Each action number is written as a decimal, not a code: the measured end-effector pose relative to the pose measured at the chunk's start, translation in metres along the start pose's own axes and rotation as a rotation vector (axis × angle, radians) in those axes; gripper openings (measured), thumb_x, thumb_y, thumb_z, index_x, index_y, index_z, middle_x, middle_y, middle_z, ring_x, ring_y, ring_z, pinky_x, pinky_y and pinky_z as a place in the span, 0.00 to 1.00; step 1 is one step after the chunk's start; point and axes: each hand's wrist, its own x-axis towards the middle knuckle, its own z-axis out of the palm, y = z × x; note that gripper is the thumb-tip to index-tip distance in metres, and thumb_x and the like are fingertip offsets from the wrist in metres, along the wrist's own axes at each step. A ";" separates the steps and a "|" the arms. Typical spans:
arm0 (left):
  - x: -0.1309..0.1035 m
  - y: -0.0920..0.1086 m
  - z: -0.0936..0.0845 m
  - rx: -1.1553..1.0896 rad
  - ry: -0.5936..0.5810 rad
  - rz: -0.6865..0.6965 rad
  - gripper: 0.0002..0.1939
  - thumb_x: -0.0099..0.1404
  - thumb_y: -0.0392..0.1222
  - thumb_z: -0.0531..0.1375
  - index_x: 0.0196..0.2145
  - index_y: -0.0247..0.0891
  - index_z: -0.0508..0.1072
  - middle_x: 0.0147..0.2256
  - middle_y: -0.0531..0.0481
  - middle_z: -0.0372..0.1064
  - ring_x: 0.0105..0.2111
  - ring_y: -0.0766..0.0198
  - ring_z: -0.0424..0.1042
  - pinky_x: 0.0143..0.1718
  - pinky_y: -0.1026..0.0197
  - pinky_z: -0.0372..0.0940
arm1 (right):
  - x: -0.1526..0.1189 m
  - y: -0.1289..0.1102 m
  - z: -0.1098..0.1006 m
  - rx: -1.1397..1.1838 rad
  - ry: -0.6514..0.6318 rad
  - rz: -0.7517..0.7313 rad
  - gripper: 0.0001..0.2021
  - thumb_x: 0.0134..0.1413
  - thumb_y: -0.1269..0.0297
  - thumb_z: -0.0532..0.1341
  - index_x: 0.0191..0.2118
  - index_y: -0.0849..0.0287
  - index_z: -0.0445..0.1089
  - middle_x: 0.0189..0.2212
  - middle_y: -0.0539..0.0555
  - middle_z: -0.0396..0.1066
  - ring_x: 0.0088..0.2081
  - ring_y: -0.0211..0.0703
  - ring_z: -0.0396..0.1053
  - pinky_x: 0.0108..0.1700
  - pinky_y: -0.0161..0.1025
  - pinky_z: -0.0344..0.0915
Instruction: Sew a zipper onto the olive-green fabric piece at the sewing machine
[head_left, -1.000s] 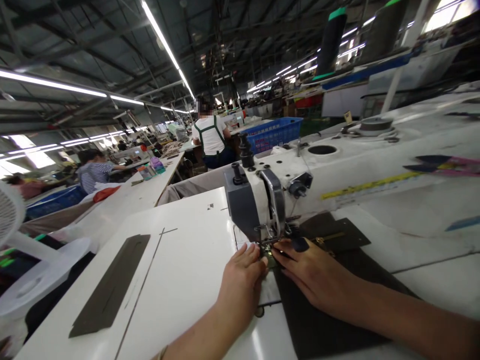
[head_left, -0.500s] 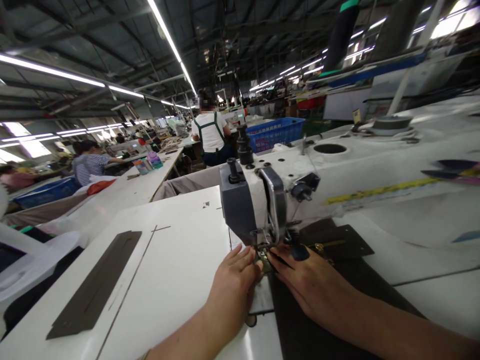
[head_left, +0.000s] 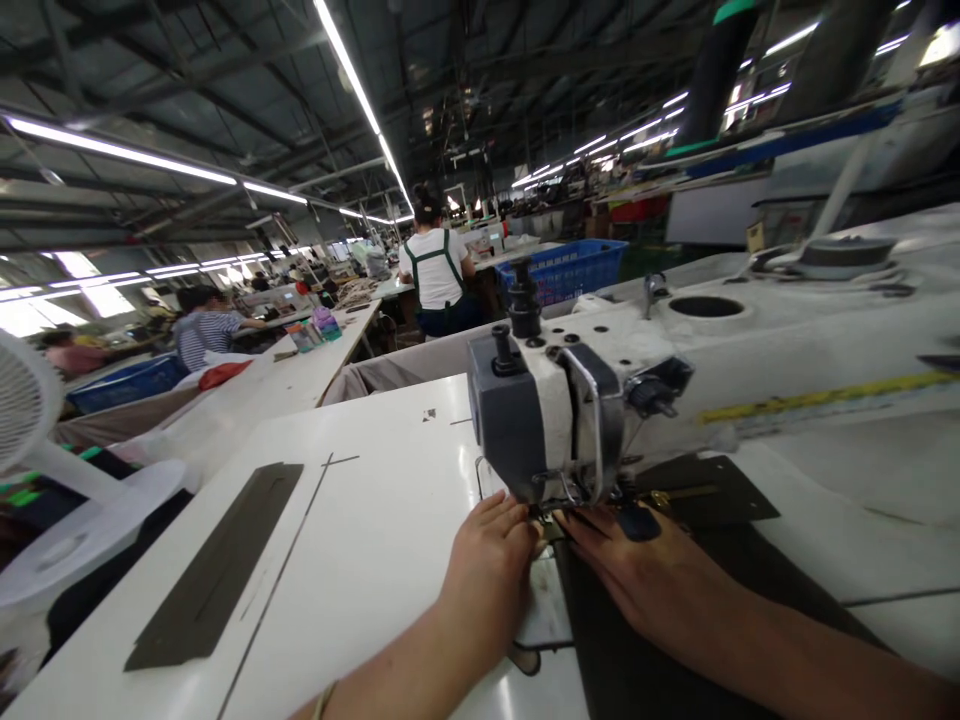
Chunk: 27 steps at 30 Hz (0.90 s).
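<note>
A grey and white sewing machine [head_left: 517, 415] stands over the white table, its needle area partly hidden by my fingers. Close to the presser foot on the left, my left hand [head_left: 491, 560] has its fingers pressed together at the edge of the work; what they grip is hidden. My right hand [head_left: 649, 565] lies over the dark olive fabric [head_left: 615, 650], fingertips by the foot, pressing the piece. The fabric runs from under that hand to the front edge. A dark flap with a gold-coloured zipper or metal strip [head_left: 694, 492] lies behind the right hand.
Flat dark strips [head_left: 217, 565] lie on the table at the left. A white fan [head_left: 97, 500] stands at the far left. A yellow measuring tape [head_left: 817, 397] runs along the machine arm. Beyond are a blue crate [head_left: 562, 268] and a person in a white shirt [head_left: 435, 270].
The whole view has shifted, so the machine, table and both hands appear further right. More of the fan shows. Both hands remain beside the presser foot.
</note>
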 end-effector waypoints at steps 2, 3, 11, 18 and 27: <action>0.001 -0.001 0.001 0.003 0.010 -0.016 0.09 0.61 0.27 0.55 0.25 0.34 0.68 0.29 0.48 0.70 0.31 0.62 0.69 0.45 0.55 0.64 | 0.001 0.001 0.001 -0.025 0.011 -0.001 0.17 0.52 0.79 0.49 0.42 0.61 0.70 0.38 0.56 0.71 0.38 0.45 0.67 0.43 0.42 0.64; 0.001 -0.002 0.001 0.006 0.013 -0.023 0.09 0.61 0.27 0.55 0.26 0.35 0.68 0.29 0.48 0.70 0.31 0.62 0.69 0.44 0.56 0.65 | 0.002 0.001 0.001 -0.041 0.020 -0.008 0.17 0.52 0.79 0.49 0.42 0.60 0.70 0.37 0.55 0.71 0.38 0.45 0.67 0.42 0.41 0.64; 0.002 -0.002 0.003 0.030 0.071 -0.016 0.10 0.62 0.29 0.54 0.24 0.36 0.67 0.26 0.49 0.69 0.28 0.62 0.68 0.41 0.57 0.65 | 0.008 0.000 -0.001 -0.121 0.121 -0.081 0.17 0.46 0.81 0.49 0.36 0.60 0.70 0.32 0.56 0.71 0.33 0.44 0.67 0.39 0.40 0.65; 0.002 -0.005 0.004 0.028 0.122 0.058 0.10 0.63 0.32 0.52 0.24 0.36 0.66 0.23 0.49 0.67 0.25 0.62 0.67 0.37 0.57 0.66 | 0.010 -0.001 0.001 -0.046 0.152 -0.078 0.22 0.49 0.81 0.47 0.46 0.57 0.68 0.36 0.55 0.71 0.39 0.43 0.68 0.45 0.40 0.64; 0.002 -0.015 0.017 0.029 0.229 0.126 0.17 0.69 0.40 0.45 0.24 0.37 0.64 0.23 0.48 0.67 0.24 0.61 0.67 0.33 0.58 0.65 | 0.011 0.000 -0.002 -0.031 0.129 -0.063 0.23 0.49 0.79 0.48 0.50 0.59 0.66 0.40 0.56 0.72 0.40 0.42 0.69 0.45 0.39 0.65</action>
